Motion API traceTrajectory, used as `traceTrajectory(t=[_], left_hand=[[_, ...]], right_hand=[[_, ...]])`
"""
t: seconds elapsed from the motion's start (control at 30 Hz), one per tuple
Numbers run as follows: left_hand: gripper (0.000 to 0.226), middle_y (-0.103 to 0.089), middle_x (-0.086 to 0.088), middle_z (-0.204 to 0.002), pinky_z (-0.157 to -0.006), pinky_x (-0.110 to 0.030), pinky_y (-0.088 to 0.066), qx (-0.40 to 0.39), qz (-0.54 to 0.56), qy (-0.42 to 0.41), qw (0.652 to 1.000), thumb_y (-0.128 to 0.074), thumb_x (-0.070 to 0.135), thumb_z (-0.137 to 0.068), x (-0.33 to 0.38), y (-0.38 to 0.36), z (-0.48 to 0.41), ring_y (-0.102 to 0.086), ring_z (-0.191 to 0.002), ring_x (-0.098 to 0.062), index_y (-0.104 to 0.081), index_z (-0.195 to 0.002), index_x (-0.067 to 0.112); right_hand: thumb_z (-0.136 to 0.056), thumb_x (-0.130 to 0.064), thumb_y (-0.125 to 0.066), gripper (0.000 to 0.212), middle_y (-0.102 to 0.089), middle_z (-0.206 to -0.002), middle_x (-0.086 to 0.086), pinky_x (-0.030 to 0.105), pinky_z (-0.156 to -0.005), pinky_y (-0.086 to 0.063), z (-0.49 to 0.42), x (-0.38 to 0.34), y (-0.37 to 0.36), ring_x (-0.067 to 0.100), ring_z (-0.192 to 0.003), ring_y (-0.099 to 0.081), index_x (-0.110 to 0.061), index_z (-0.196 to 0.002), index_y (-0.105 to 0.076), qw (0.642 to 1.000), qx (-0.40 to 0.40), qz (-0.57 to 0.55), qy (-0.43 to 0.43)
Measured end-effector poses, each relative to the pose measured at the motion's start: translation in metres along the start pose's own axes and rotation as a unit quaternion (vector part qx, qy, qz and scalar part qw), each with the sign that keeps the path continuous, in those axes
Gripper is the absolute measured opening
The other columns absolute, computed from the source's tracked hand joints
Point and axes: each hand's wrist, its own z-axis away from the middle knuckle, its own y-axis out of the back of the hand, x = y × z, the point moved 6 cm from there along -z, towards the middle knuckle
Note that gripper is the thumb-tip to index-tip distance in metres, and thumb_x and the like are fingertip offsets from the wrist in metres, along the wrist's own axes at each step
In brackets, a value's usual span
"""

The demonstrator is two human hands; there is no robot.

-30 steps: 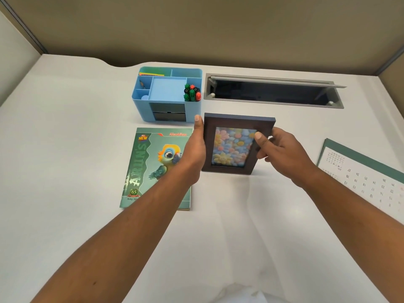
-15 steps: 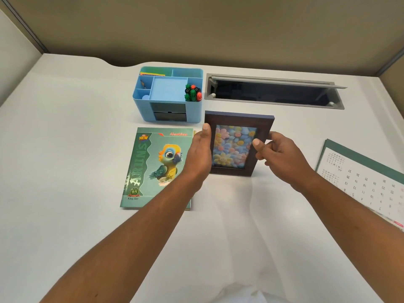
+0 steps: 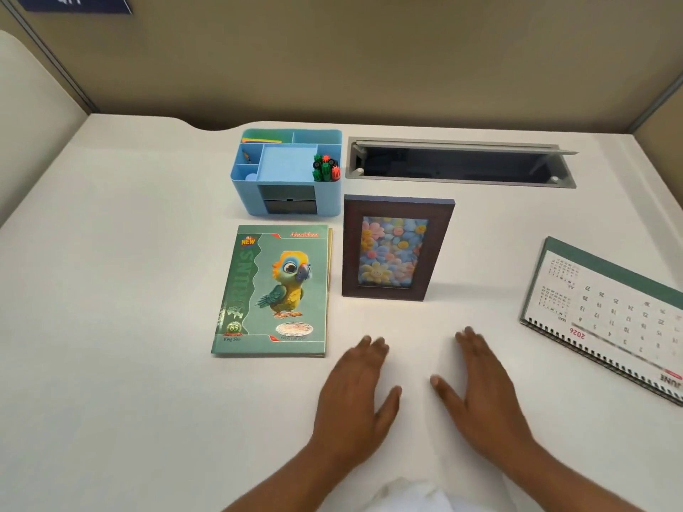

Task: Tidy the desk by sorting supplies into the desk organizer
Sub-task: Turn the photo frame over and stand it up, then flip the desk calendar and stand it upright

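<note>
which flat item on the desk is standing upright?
The picture frame, right of the notebook. The notebook and calendar lie flat.

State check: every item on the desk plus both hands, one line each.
left hand: open, empty
right hand: open, empty
picture frame: upright, untouched
notebook: closed, flat
desk organizer: markers in right compartment
markers: standing, capped
cable tray: lid open
calendar: lying flat

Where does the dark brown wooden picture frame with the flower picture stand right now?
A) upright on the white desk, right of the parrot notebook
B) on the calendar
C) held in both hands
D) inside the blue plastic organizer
A: the dark brown wooden picture frame stands upright on the white desk, right of the green parrot notebook; both hands are empty.
</note>
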Motion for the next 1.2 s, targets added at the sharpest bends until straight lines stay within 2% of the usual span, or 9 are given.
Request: traceTrajectory(t=[0.2, 0.4, 0.5, 0.63, 0.7, 0.8, 1.0, 1.1, 1.2], left_hand=[[0.062, -0.027, 0.003, -0.159, -0.115, -0.039, -0.022, -0.087, -0.111, 0.017, 0.990, -0.041, 0.053, -0.096, -0.002, -0.025, 0.028, -0.020, -0.148, -0.015, -0.040, -0.147, 0.019], [0.062, -0.025, 0.005, -0.160, -0.115, -0.039, -0.019, -0.098, -0.128, 0.022, 0.987, -0.037, 0.056, -0.096, -0.003, -0.026, 0.028, -0.018, -0.149, -0.013, -0.039, -0.147, 0.021], [0.062, -0.025, 0.007, -0.160, -0.116, -0.037, -0.017, -0.099, -0.130, 0.021, 0.986, -0.035, 0.057, -0.096, -0.004, -0.027, 0.029, -0.017, -0.149, -0.012, -0.038, -0.147, 0.021], [0.062, -0.027, 0.007, -0.159, -0.117, -0.035, -0.015, -0.087, -0.129, 0.024, 0.987, -0.037, 0.056, -0.096, -0.004, -0.028, 0.029, -0.017, -0.148, -0.010, -0.041, -0.146, 0.021], [0.062, -0.028, 0.008, -0.158, -0.118, -0.035, -0.015, -0.083, -0.130, 0.026, 0.988, -0.038, 0.056, -0.095, -0.004, -0.029, 0.029, -0.017, -0.148, -0.009, -0.042, -0.145, 0.021], [0.061, -0.032, 0.007, -0.157, -0.118, -0.034, -0.014, -0.068, -0.120, 0.041, 0.990, -0.038, 0.056, -0.094, -0.004, -0.031, 0.028, -0.020, -0.147, -0.010, -0.046, -0.142, 0.020], [0.063, -0.044, 0.005, -0.150, -0.118, -0.029, -0.016, -0.020, -0.042, 0.110, 0.993, -0.039, 0.057, -0.088, 0.015, -0.037, 0.010, -0.033, -0.142, -0.014, -0.054, -0.135, 0.018], [0.061, -0.048, 0.006, -0.146, -0.114, -0.028, -0.023, -0.021, 0.012, 0.115, 0.993, -0.046, 0.054, -0.087, 0.034, -0.042, 0.000, -0.040, -0.138, -0.015, -0.052, -0.137, 0.020], [0.063, -0.050, 0.008, -0.143, -0.113, -0.028, -0.030, -0.041, 0.053, 0.099, 0.993, -0.043, 0.057, -0.087, 0.052, -0.047, -0.010, -0.043, -0.135, -0.012, -0.049, -0.138, 0.021]], right_hand=[[-0.096, -0.060, -0.028, 0.068, -0.027, -0.160, -0.003, 0.038, -0.119, -0.017, 0.034, 0.003, -0.012, 0.016, -0.150, -0.018, -0.021, -0.151, -0.036, 0.994, -0.020, 0.072, 0.078], [-0.092, -0.058, -0.040, 0.066, -0.029, -0.159, -0.006, 0.034, -0.119, -0.016, 0.030, 0.009, -0.005, 0.011, -0.149, -0.020, -0.022, -0.148, -0.040, 0.996, -0.016, 0.054, 0.072], [-0.090, -0.054, -0.051, 0.069, -0.030, -0.158, -0.002, 0.032, -0.120, -0.016, 0.020, 0.035, 0.013, 0.017, -0.148, -0.023, -0.017, -0.147, -0.040, 1.000, 0.012, 0.016, -0.011], [-0.089, -0.041, -0.064, 0.072, -0.029, -0.159, 0.007, 0.040, -0.120, -0.021, 0.007, 0.092, 0.059, 0.025, -0.148, -0.023, -0.009, -0.148, -0.036, 0.986, 0.063, -0.010, -0.154], [-0.089, -0.042, -0.063, 0.075, -0.027, -0.159, 0.013, 0.044, -0.120, -0.021, 0.001, 0.123, 0.079, 0.030, -0.148, -0.022, -0.005, -0.148, -0.034, 0.979, 0.080, 0.027, -0.183], [-0.093, -0.054, -0.048, 0.080, -0.022, -0.161, 0.015, 0.047, -0.120, -0.019, -0.002, 0.157, 0.087, 0.030, -0.149, -0.018, -0.002, -0.151, -0.026, 0.971, 0.019, 0.090, -0.222], [-0.082, -0.073, -0.030, 0.093, -0.046, -0.149, 0.012, 0.039, -0.118, -0.023, 0.021, 0.132, 0.078, 0.025, -0.140, -0.040, -0.004, -0.144, -0.045, 0.971, 0.002, 0.215, -0.100], [-0.081, -0.066, -0.048, 0.081, -0.056, -0.140, 0.008, 0.036, -0.110, -0.029, 0.040, 0.106, 0.065, 0.025, -0.130, -0.052, -0.008, -0.137, -0.054, 0.979, 0.006, 0.202, -0.022], [-0.076, -0.047, -0.070, 0.050, -0.068, -0.113, -0.001, 0.037, -0.081, -0.053, 0.053, 0.086, 0.065, 0.023, -0.100, -0.064, -0.017, -0.116, -0.069, 0.984, 0.029, 0.173, 0.022]])
